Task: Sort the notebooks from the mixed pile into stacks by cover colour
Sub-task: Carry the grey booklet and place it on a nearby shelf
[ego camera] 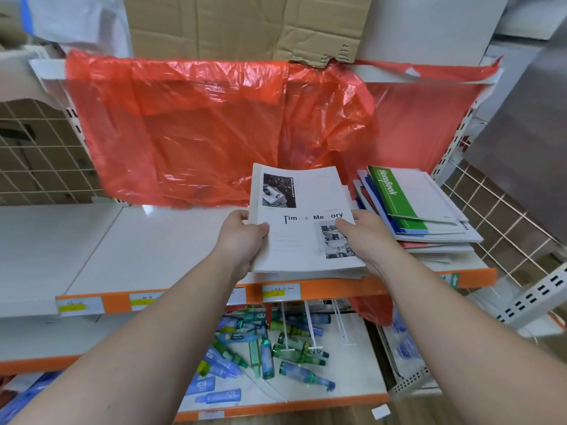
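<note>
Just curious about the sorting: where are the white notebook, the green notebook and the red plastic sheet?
white notebook (pixel 302 222), head view, cover middle
green notebook (pixel 394 196), head view, green band
red plastic sheet (pixel 184 133), head view, left half

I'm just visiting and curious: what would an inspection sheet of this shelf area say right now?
Surface: white shelf with orange front edge.
Job's things: white notebook stack held at the shelf's front; mixed pile on the right, green notebook on top.
Clutter: red plastic sheet hanging behind; blue and green bottles heaped on the lower shelf.
Fingers: left hand and right hand each grip a side of the stack, thumbs on its cover.
Cables: nothing seen.
Surroundings: cardboard above, wire grid panels at both sides.
</note>
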A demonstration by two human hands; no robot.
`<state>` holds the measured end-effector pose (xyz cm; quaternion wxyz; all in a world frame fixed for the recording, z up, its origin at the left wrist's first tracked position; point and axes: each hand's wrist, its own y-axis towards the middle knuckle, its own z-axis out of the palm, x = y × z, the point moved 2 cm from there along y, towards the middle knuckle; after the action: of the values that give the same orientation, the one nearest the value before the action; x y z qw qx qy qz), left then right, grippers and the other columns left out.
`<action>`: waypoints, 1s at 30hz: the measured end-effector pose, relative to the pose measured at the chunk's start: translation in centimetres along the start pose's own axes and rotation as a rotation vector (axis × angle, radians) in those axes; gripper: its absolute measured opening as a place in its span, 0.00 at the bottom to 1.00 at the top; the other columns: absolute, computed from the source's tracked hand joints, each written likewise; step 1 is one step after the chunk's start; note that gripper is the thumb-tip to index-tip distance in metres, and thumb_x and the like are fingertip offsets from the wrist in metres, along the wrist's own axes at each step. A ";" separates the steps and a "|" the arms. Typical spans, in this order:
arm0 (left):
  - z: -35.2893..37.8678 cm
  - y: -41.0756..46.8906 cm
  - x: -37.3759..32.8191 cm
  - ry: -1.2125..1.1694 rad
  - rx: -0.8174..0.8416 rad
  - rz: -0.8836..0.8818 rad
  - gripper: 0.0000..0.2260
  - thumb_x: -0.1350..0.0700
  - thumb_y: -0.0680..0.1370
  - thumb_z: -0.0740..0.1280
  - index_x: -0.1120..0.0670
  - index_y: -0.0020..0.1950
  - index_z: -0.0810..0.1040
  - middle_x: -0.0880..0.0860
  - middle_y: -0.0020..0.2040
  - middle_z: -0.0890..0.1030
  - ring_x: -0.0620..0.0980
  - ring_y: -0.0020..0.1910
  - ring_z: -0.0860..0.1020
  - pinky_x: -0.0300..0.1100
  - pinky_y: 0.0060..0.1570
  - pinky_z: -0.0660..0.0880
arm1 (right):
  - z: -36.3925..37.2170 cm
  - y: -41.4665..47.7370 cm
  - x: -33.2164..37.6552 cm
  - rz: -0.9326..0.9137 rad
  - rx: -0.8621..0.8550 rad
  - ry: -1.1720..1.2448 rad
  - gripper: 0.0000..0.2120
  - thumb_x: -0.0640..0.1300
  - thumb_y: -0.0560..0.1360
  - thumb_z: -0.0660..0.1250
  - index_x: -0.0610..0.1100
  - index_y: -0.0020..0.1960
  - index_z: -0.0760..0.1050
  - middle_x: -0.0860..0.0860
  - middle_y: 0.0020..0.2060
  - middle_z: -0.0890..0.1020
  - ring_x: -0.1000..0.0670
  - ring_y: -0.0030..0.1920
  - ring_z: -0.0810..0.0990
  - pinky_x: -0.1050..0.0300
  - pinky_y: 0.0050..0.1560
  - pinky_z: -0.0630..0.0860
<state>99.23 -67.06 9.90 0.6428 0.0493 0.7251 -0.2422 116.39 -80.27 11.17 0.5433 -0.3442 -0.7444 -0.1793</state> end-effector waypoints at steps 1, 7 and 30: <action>-0.8 -0.1 0.0 -0.008 -0.018 0.000 0.10 0.62 0.80 0.66 0.55 0.61 0.72 0.56 0.52 0.83 0.55 0.46 0.83 0.46 0.41 0.81 | 0.7 0.1 0.3 -0.010 0.009 -0.006 0.12 0.42 0.81 0.61 0.44 0.62 0.77 0.55 0.50 0.82 0.57 0.42 0.79 0.64 0.34 0.72; -8.4 -1.3 1.2 -0.068 -0.173 -0.019 0.11 0.62 0.80 0.66 0.57 0.61 0.72 0.57 0.53 0.83 0.57 0.49 0.83 0.52 0.51 0.81 | 8.0 0.4 2.7 -0.061 0.167 -0.042 0.11 0.41 0.79 0.62 0.43 0.58 0.80 0.52 0.44 0.84 0.50 0.39 0.82 0.61 0.34 0.74; -43.2 -4.5 8.0 -0.255 -0.630 -0.040 0.10 0.67 0.77 0.66 0.58 0.58 0.73 0.56 0.46 0.82 0.52 0.38 0.81 0.43 0.38 0.80 | 43.8 -8.5 11.3 -0.143 0.580 -0.165 0.06 0.41 0.79 0.62 0.46 0.46 0.77 0.46 0.43 0.85 0.44 0.42 0.85 0.47 0.44 0.82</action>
<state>56.93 -54.98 6.01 0.7072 -0.1965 0.6787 -0.0232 78.43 -54.56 7.49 0.5424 -0.1351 -0.8286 0.0313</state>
